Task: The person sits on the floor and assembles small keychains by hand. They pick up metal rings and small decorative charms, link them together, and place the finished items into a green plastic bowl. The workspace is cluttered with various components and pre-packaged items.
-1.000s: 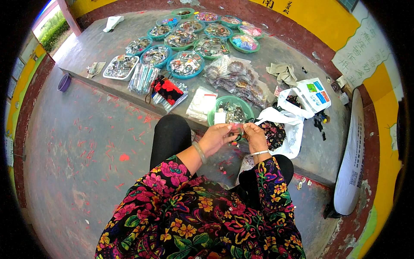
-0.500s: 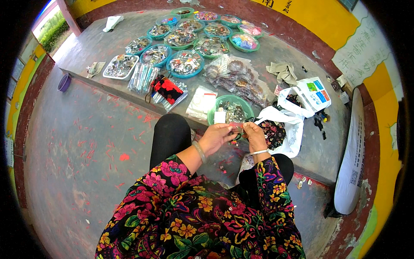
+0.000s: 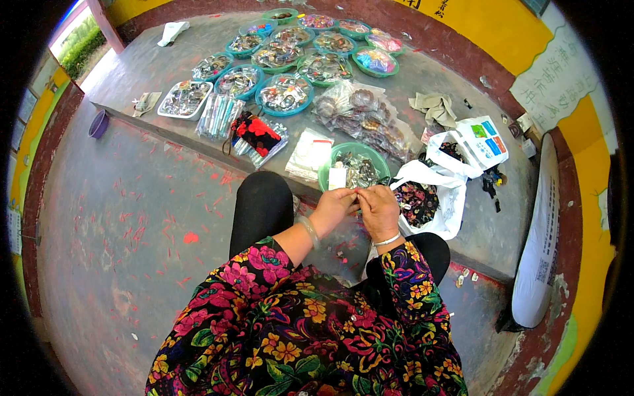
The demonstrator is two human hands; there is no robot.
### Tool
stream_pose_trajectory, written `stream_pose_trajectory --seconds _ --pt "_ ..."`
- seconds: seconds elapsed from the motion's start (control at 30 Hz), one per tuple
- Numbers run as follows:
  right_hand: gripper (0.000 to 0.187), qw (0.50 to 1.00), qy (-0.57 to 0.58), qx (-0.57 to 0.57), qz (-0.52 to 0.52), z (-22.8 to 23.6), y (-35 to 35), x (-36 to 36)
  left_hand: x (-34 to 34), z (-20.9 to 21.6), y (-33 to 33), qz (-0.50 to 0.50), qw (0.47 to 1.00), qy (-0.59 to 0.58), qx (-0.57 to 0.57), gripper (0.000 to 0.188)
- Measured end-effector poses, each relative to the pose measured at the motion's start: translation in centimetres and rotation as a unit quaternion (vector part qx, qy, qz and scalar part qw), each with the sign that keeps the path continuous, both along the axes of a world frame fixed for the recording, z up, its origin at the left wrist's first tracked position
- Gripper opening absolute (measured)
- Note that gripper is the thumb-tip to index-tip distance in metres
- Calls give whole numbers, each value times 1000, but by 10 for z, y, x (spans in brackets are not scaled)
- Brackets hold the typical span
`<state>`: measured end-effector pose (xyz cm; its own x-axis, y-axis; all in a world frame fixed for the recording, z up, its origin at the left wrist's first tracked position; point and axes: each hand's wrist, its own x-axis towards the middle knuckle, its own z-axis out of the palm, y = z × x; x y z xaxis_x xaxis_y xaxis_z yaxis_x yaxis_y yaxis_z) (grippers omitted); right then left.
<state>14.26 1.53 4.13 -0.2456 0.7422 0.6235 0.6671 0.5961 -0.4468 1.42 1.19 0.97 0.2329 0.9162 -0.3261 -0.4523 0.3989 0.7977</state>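
My left hand and my right hand meet in front of me, fingertips pinched together. Something small sits between them; a touch of red shows, but the fingers hide nearly all of it. Just beyond stands a green basin holding small clear packets and a white card. By my right hand an open white plastic bag contains many dark, colourful small pieces. A stack of clear plastic bags lies left of the basin.
Several basins of packaged small goods, such as a blue one, cover the raised platform. Bundled packets, a red-and-black pouch, clear bags of brown items and a second white bag lie nearer. The platform's step edge runs before my knees.
My hands have drawn together, the right moving left and turning over. The small clear, reddish-topped packet that showed between them is now mostly covered by fingers.
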Motion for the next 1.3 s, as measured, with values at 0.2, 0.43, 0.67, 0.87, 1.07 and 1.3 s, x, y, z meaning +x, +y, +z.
stream_pose_trajectory --seconds 0.2,0.43,0.67,0.87,1.07,1.3 --pt "8 1000 -28 13 4 4 -1 3 2 -20 4 -25 998 2 54 22" --pt "4 992 -120 33 -5 5 -3 6 -3 -12 1 -73 976 165 122 22" --pt "5 985 -170 31 -9 2 -5 6 -3 -5 -5 -74 939 276 193 23" --pt "9 987 -159 34 -11 -5 -6 5 -2 -18 -3 -83 905 344 235 24" --pt "9 987 -162 12 -8 -9 -7 4 -1 -24 -5 -81 907 336 242 25" --pt "8 986 -169 3 -9 -8 -7 4 -2 -20 -5 -97 893 363 248 25"
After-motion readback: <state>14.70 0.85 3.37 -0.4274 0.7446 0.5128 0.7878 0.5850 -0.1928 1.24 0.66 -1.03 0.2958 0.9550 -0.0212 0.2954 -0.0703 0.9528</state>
